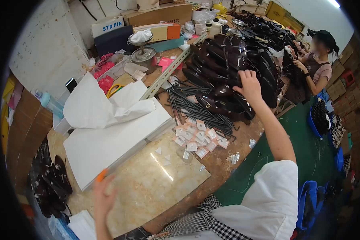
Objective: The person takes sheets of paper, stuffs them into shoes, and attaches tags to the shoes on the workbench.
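At the near end of a heap of dark, glossy shoes [218, 60], my right hand [251, 86] curls its fingers and thumb over one of the shoes. My left hand [104, 198] hovers at the lower left above the marbled board [148, 160], blurred, its fingers apart. An orange piece [102, 175] sits at its fingertip; whether it is worn or held I cannot make out. Thin dark hooked sticks [198, 106] lie below the shoes. Several small printed tags [200, 136] are heaped beside them. A stack of white paper [116, 146] covers the board's far side.
Behind the paper stand a metal pot [144, 58], scissors with yellow handles [114, 90] and a blue bottle [48, 100]. A slotted metal rail [168, 72] crosses the table. More dark shoes [52, 184] lie far left. A co-worker [320, 60] handles dark pieces at right. Blue baskets [316, 124] stand on the floor.
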A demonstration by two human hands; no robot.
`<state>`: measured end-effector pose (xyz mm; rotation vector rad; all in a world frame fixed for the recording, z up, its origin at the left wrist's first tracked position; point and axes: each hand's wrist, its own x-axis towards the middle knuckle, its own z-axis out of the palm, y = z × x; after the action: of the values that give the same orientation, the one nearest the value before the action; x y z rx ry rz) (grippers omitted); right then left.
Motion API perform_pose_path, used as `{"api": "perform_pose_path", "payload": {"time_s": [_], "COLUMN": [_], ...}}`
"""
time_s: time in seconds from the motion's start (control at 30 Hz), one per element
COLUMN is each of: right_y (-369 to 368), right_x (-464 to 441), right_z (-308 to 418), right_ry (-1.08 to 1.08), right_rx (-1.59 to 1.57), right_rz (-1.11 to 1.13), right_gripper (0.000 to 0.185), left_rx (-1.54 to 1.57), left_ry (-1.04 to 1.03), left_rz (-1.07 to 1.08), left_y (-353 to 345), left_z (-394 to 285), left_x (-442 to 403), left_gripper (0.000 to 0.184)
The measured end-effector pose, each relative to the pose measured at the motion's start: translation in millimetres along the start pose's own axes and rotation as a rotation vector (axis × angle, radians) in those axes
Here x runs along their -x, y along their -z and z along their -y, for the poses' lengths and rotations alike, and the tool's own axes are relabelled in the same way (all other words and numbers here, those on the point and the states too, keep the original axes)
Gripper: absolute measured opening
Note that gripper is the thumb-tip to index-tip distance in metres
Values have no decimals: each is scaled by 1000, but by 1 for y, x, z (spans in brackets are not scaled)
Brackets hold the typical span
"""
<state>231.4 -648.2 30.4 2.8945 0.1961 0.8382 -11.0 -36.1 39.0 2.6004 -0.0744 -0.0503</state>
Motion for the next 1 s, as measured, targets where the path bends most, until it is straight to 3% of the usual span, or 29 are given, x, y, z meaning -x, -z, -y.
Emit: {"api": "perform_pose_path", "payload": {"time_s": [0.07,0.13,0.17,0.23,0.3,0.37,0.4,0.43,0.47,0.53,0.57,0.6,0.63,0.7,0.73,0.8,0.83,0.87,0.93,0.97,1.0], "right_y": [12,45,65,108,127,141,138,122,99,41,-1,-28,-23,28,60,125,148,163,144,135,120], "right_x": [11,15,21,48,100,134,129,126,123,113,119,118,111,83,76,81,97,116,171,198,225], "right_z": [18,62,89,148,199,226,215,191,162,94,57,27,27,57,80,147,179,210,269,299,328], "right_ry": [58,-166,-277,-168,34,529,622,317,6,-59,-24,-83,-126,-25,-93,-259,-172,-33,386,552,558], "right_rx": [-36,-223,-313,-382,-483,-874,-1044,-985,-914,-349,-177,-272,-391,-454,-627,-957,-971,-901,-793,-598,-631], "right_rz": [-4,-69,-97,-173,18,254,176,118,61,-20,95,341,274,93,162,299,294,302,219,338,486], "right_gripper": [49,43,40,33,31,38,45,45,46,49,38,23,17,19,18,17,13,11,10,10,12], "left_rx": [229,484,787,1316,1483,1593,1623,1643,1553,1436,1381,1048,704,90,133,152,163,199,384,476,564], "left_ry": [-137,-249,-169,1,134,316,431,445,480,514,562,478,390,615,604,650,662,571,512,483,473], "left_rz": [162,268,412,483,301,148,87,-19,-58,-92,-73,-251,-406,-355,-395,-296,-246,-344,-352,-357,-424], "left_y": [-49,-102,-130,-166,-170,-170,-167,-174,-153,-138,-130,-133,-135,-96,-94,-88,-86,-89,-91,-92,-96], "left_z": [-41,-84,-104,-150,-174,-163,-136,-98,-86,-36,-13,4,18,12,18,12,9,11,25,31,32], "left_x": [-11,-25,-34,-52,-68,-59,-44,-24,2,50,68,83,94,105,106,100,97,96,101,103,107], "left_gripper": [47,58,68,64,57,52,50,50,52,58,59,57,56,48,33,30,31,29,23,20,16]}}
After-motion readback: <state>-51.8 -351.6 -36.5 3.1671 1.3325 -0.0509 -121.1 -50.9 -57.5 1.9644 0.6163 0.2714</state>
